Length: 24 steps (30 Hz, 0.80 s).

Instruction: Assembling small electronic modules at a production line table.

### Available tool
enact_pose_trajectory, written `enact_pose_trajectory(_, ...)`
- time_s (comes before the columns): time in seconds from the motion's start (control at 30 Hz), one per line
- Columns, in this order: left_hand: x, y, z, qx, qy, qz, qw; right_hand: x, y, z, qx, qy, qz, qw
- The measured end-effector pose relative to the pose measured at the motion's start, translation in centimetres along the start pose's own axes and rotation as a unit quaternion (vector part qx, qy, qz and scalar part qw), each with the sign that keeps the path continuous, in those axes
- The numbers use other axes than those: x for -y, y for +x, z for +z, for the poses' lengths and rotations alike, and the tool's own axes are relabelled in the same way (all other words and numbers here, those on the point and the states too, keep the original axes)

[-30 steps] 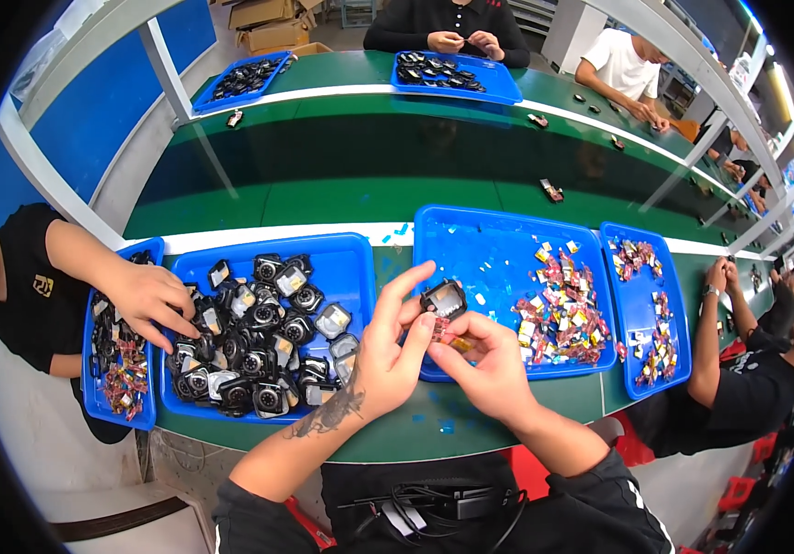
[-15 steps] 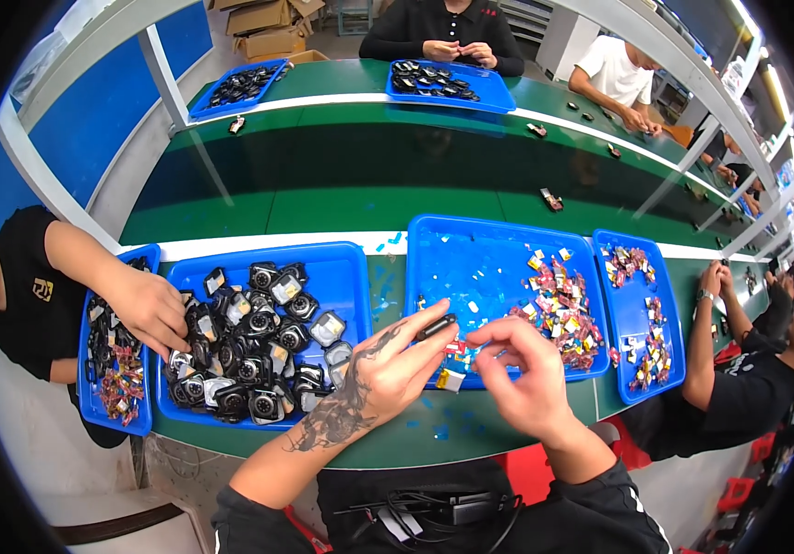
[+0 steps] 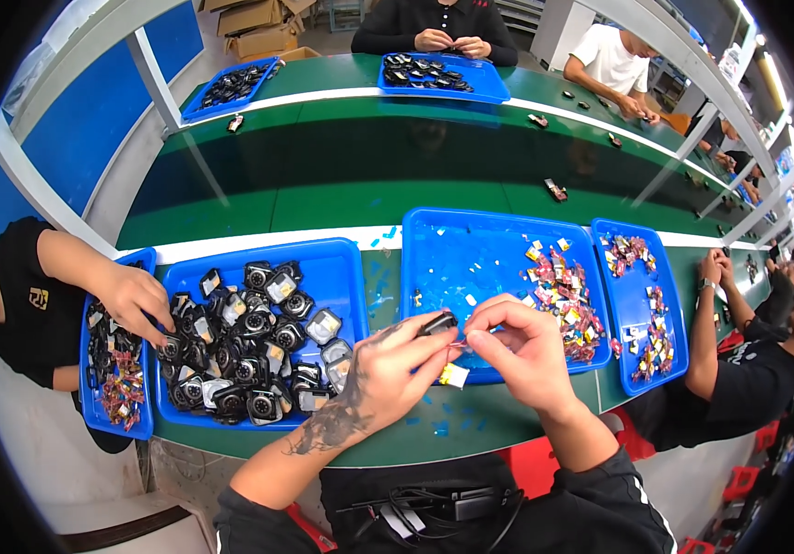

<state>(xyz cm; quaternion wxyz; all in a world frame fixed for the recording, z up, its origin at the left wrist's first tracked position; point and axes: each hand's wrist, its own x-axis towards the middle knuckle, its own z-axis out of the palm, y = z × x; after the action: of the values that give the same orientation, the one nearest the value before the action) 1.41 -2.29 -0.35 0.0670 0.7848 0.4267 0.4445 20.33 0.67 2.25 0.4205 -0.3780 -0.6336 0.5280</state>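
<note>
My left hand [image 3: 395,374], its forearm tattooed, holds a small black watch case [image 3: 438,322] between thumb and fingers. Below that hand hangs a small yellow-and-white part [image 3: 453,375], just over the front rim of the middle blue tray [image 3: 415,268]. My right hand [image 3: 524,355] meets it from the right, thumb and forefinger pinched at a thin reddish strip [image 3: 457,344] by the case. Fingers partly hide how strip and case join. In the middle tray, right of my hands, lies a heap of small pink, yellow and white parts [image 3: 563,294].
Left of my hands stands a blue tray [image 3: 353,277] of black watch cases [image 3: 254,342]. A co-worker's hand [image 3: 136,300] reaches over its left side. A narrow blue tray [image 3: 673,319] of small parts sits at right. Beyond runs a green conveyor [image 3: 342,175] with scattered pieces.
My right hand has moved left and its thumb and forefinger have closed at the strip beside the case. The black case has tilted in my left hand. The co-worker's hand has shifted slightly left.
</note>
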Motion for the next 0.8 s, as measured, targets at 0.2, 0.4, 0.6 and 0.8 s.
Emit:
enact_pose_trajectory(0.2, 0.0, 0.0, 0.0, 0.108, -0.569, -0.431, 0.692, -1.2, -0.9, 0.9, -0.006, 0.1, 0.017, 0.995)
enact_pose_trajectory(0.4, 0.0, -0.7, 0.9, 0.041, -0.522, -0.337, 0.783, -0.7, -0.8, 1.8, -0.06, -0.039, -0.039, 0.997)
enact_pose_trajectory(0.6, 0.4, -1.0, 1.1, 0.05, -0.531, -0.316, 0.785, -1.2, -0.4, 1.5, -0.096, -0.167, -0.099, 0.976)
enact_pose_trajectory(0.8, -0.7, -0.2, 0.9, 0.001, -0.545, -0.309, 0.78, -0.2, -0.2, 1.6, -0.089, -0.239, -0.126, 0.959)
